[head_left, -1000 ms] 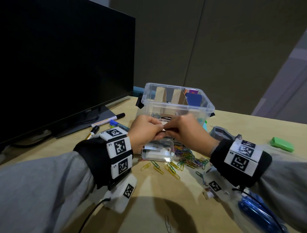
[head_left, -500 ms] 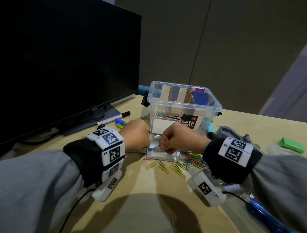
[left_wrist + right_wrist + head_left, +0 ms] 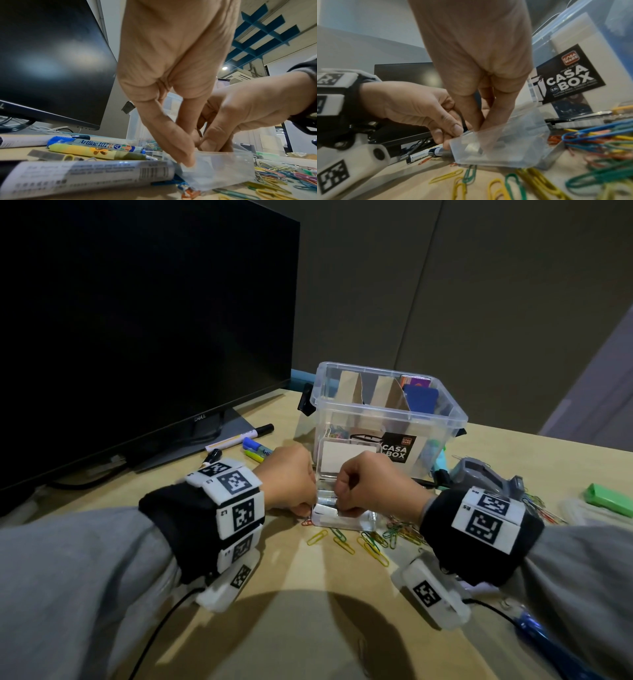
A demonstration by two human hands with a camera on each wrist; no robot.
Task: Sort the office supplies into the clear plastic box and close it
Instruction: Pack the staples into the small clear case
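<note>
Small clear plastic case [image 3: 342, 517] of staples, pinched at its near edge by left hand [image 3: 291, 479] and right hand [image 3: 370, 484], should be kept level and shut before boxing.

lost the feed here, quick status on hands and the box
Both hands, left and right, pinching a small clear case on the desk. Big clear box behind, open, no lid on. Paper clips loose beside the case.
</note>
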